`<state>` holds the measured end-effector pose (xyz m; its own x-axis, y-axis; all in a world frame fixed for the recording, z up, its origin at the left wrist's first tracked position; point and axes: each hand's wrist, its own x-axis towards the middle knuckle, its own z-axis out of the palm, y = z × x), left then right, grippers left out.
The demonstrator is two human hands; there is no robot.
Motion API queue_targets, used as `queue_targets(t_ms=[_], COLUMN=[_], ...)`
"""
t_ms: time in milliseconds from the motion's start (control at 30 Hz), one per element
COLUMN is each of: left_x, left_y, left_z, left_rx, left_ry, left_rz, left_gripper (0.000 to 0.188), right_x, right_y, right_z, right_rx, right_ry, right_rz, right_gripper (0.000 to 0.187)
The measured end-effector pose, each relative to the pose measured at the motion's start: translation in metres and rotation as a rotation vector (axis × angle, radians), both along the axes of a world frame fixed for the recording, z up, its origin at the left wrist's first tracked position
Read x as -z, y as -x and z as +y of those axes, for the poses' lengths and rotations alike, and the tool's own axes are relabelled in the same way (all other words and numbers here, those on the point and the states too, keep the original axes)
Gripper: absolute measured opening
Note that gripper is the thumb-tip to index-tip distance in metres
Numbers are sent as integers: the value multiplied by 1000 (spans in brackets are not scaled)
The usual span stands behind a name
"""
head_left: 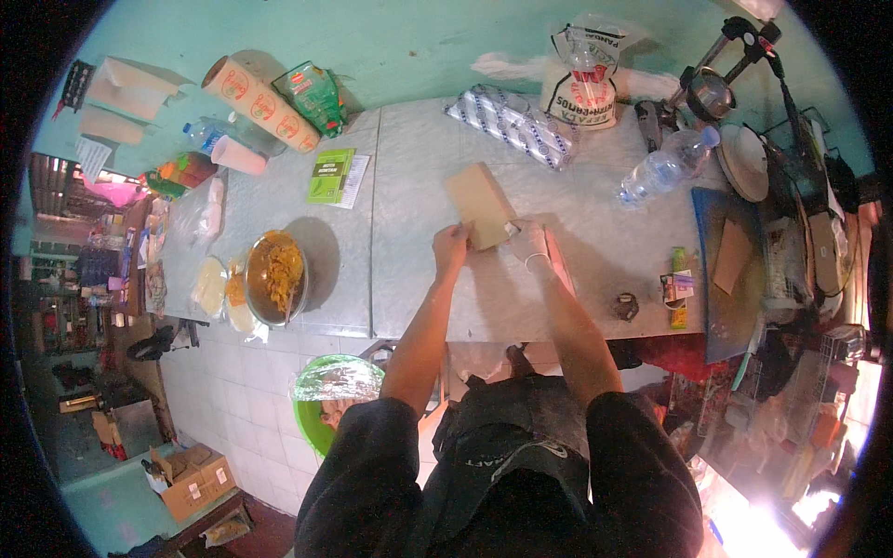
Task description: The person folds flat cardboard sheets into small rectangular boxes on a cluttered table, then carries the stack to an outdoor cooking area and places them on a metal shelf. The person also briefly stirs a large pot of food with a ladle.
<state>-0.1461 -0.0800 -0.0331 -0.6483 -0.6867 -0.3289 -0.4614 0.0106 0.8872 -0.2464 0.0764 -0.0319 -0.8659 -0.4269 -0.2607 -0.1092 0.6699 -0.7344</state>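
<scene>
A tan rectangular packet, cardboard or kraft paper (479, 200), lies tilted on the grey table in front of me, a darker narrow side along its right edge. My left hand (452, 245) is closed on its near left corner, thumb and fingers pinched together. At the near right corner my right hand (529, 244) is closed too, with a small whitish bit showing at its fingertips. A white band circles my right wrist. Just right of that wrist lies a flat pink piece (559, 263), partly covered by my arm.
A steel bowl of yellow-orange food (275, 277) stands left, beside pale flat rounds (210, 286). Green booklets (330, 177), a foil-like patterned roll (516, 126), a sack (581, 88) and a plastic bottle (668, 167) line the back. A blue board (727, 316) sits right; a green tub (312, 414) stands below.
</scene>
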Motion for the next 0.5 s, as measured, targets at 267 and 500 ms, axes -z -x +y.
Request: queue_targets(t_ms=[267, 500], left_x=[-44, -130], left_y=[-53, -121], left_z=[40, 49], left_rx=[-82, 616], left_ry=[-660, 873], left_rz=[394, 199], left_gripper=[50, 37], right_x=[-80, -128], right_y=[-80, -137], right_z=[42, 98], right_rx=[-26, -567], right_ry=[82, -318], right_rz=[60, 472], right_gripper=[30, 27])
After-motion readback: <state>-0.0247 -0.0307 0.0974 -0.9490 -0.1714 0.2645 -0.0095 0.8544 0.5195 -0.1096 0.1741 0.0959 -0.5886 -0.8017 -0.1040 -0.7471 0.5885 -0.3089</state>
